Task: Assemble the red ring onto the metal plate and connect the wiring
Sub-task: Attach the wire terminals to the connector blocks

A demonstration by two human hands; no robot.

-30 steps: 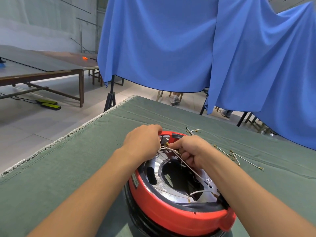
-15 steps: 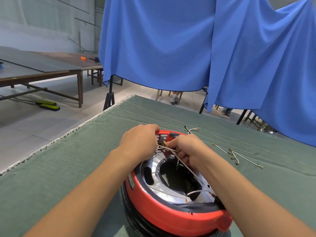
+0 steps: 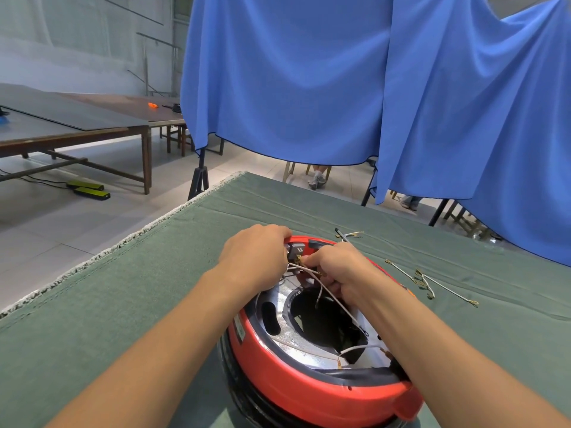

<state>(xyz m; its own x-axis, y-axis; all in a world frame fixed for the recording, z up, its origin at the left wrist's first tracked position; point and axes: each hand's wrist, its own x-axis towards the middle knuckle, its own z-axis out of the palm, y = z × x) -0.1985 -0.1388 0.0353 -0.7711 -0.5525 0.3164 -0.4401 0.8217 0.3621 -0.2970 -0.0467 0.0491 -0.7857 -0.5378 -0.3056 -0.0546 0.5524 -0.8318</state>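
Green-clothed table (image 3: 123, 304), near edge: red ring (image 3: 309, 387) seated on metal plate (image 3: 296, 338). Left hand (image 3: 256, 257) & right hand (image 3: 340, 270) pinch thin wires (image 3: 333, 296) at ring's far rim. Wires prob. limp, fragile; hold by terminals.

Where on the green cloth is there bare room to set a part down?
Bare green cloth left of the red ring, up to the frayed edge. Crowded right: loose wires; both hands, left hand and right hand, work at the ring's far rim.

My one head-worn camera looked forward and down from close above my left hand (image 3: 254, 257) and right hand (image 3: 341, 273), taking in the green table (image 3: 123, 304) beyond and the blue drape (image 3: 309, 88) behind.
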